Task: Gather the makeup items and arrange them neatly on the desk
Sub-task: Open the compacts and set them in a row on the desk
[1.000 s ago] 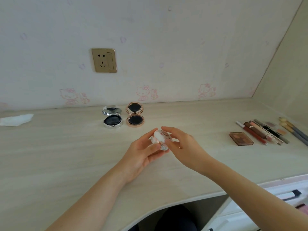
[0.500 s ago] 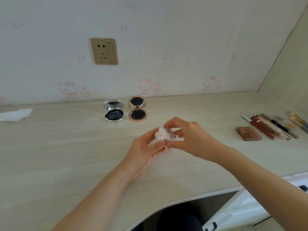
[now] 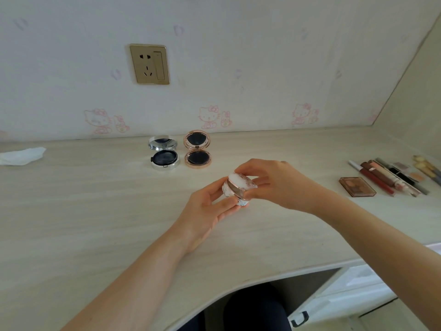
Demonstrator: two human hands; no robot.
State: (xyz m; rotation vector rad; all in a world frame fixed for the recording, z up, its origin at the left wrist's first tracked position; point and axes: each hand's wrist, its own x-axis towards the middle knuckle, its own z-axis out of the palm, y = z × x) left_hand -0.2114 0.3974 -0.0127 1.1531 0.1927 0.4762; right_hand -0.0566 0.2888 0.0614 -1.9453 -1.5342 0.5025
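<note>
Pale wood-grain counter (image 3: 71, 211) runs below a wallpapered wall. Above its middle, both hands hold a small round jar (image 3: 238, 188) with a rose-gold band and a white lid. The left hand (image 3: 205, 209) cradles the jar's base, fingers curled under and around it. The right hand (image 3: 274, 182) grips the lid from above, fingertips wrapped around its rim. The jar is tilted and appears to be lifted off the counter.

Behind it, two open compacts sit side by side: a silver compact (image 3: 164, 155) and a rose-gold compact (image 3: 197, 149). Far right, an eyeshadow palette (image 3: 357, 186) lies beside a row of lip tubes (image 3: 381, 179).

The step seems to be closing the lid. To do it well, brace the base firmly, level the jar, turn the lid until snug, then set it beside the compacts.
</note>
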